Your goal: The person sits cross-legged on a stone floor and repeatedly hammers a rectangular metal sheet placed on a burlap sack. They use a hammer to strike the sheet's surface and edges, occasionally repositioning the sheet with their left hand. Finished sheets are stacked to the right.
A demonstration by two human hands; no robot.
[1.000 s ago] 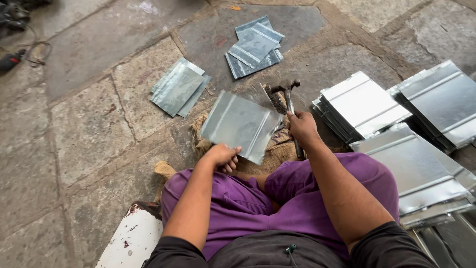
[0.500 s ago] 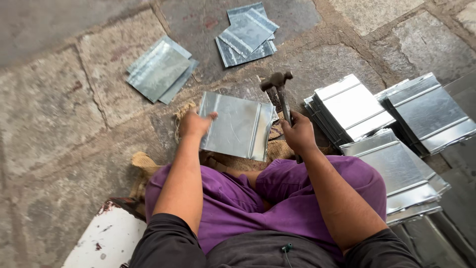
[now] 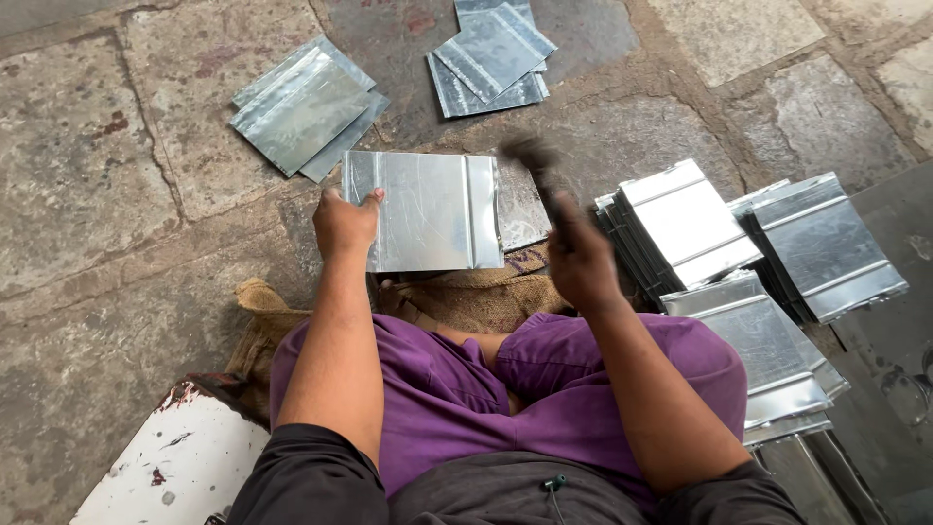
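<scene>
Left hand (image 3: pixel 345 222) grips metal sheet (image 3: pixel 428 211) at its 9 o'clock edge, right hand (image 3: pixel 580 262) clenched on blurred hammer (image 3: pixel 535 165) at 3 o'clock.

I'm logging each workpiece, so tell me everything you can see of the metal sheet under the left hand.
The sheet is a thin, shiny grey rectangle, seemingly galvanized metal, with faint scratches. A raised fold runs along its right edge, and a narrower one along its left. It lies flat, partly on the stone floor and partly on burlap. The left hand grips its left edge. The right hand holds a blurred hammer near the right fold; whether they touch is unclear.
</scene>
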